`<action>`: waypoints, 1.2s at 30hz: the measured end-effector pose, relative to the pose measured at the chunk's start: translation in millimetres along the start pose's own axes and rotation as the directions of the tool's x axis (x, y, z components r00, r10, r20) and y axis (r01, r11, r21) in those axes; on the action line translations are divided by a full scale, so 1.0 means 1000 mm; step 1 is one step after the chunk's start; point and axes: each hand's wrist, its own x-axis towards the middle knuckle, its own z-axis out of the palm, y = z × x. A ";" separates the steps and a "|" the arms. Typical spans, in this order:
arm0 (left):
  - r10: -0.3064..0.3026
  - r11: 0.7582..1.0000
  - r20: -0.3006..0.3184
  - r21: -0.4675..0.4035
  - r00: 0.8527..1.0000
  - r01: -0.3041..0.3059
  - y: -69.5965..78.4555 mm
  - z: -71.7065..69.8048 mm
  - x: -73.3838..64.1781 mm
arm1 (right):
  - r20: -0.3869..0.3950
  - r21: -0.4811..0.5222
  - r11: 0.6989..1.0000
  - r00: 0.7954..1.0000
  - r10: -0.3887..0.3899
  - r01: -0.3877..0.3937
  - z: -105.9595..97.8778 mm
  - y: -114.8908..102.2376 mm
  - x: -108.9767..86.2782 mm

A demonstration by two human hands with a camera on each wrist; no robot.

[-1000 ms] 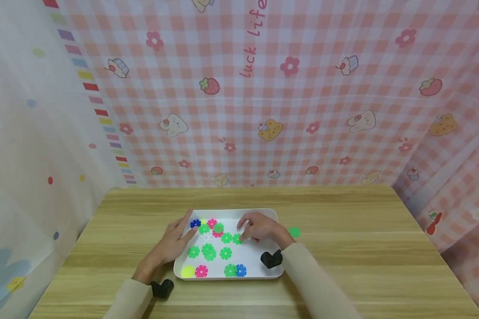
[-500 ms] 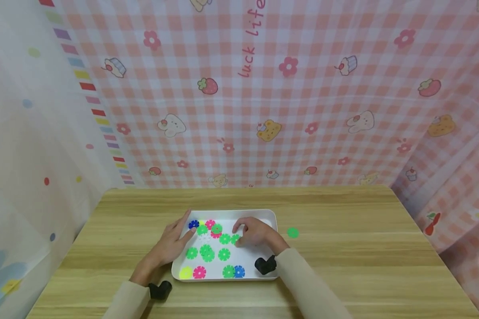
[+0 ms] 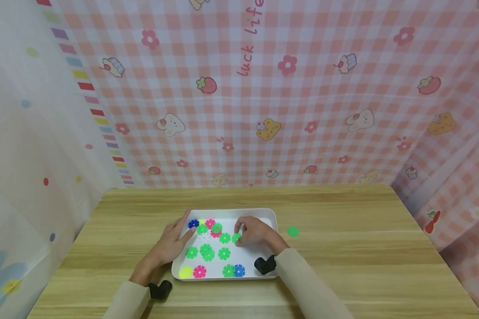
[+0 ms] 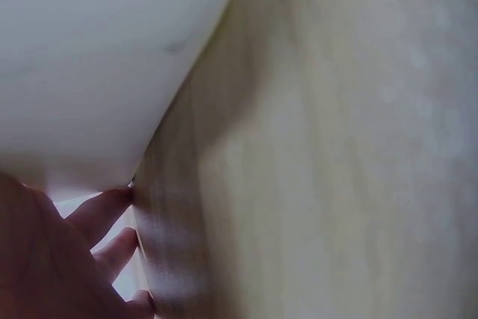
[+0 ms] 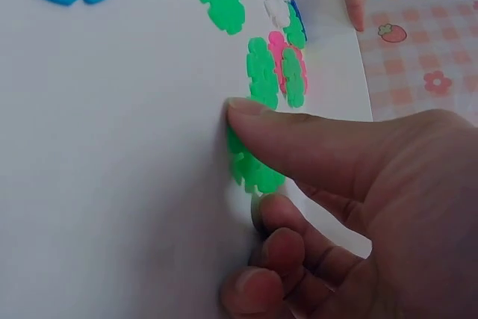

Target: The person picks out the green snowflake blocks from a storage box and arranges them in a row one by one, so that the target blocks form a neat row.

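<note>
A shallow white tray (image 3: 259,277) on the table holds flat notched plastic discs, the snowflake building kind. At its left side my left hand (image 3: 170,241) grips the edge, thumb inside the rim and fingers along the outside; the left wrist view shows these fingers (image 4: 112,218) by the tray wall (image 4: 97,87). Over the right half my right hand (image 3: 257,231) pinches a green snowflake disc (image 3: 236,238) between thumb and forefinger. In the right wrist view the disc (image 5: 258,173) is partly hidden by the thumb, with the other fingers curled below.
Several green discs (image 3: 224,253), a yellow disc (image 3: 186,272), a pink disc (image 3: 199,271) and a blue disc (image 3: 239,270) lie in the tray. Another green disc (image 3: 293,231) lies on the wooden table (image 3: 343,248) right of the tray. A checked curtain (image 3: 239,102) hangs behind.
My right hand has shifted slightly left over the green disc, and its thumb and forefinger have closed on it. My left hand stays at the tray's left edge.
</note>
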 end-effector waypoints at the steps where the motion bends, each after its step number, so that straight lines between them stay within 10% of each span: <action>1: -0.001 1.000 0.001 -0.001 1.000 0.001 0.000 0.000 0.000 | -0.003 0.002 1.000 1.000 -0.003 0.003 0.000 0.000 -0.001; 36: -0.008 1.000 -0.012 -0.008 1.000 0.008 0.002 0.000 -0.001 | -0.212 0.152 0.977 0.970 -0.118 0.152 -0.044 -0.005 -0.041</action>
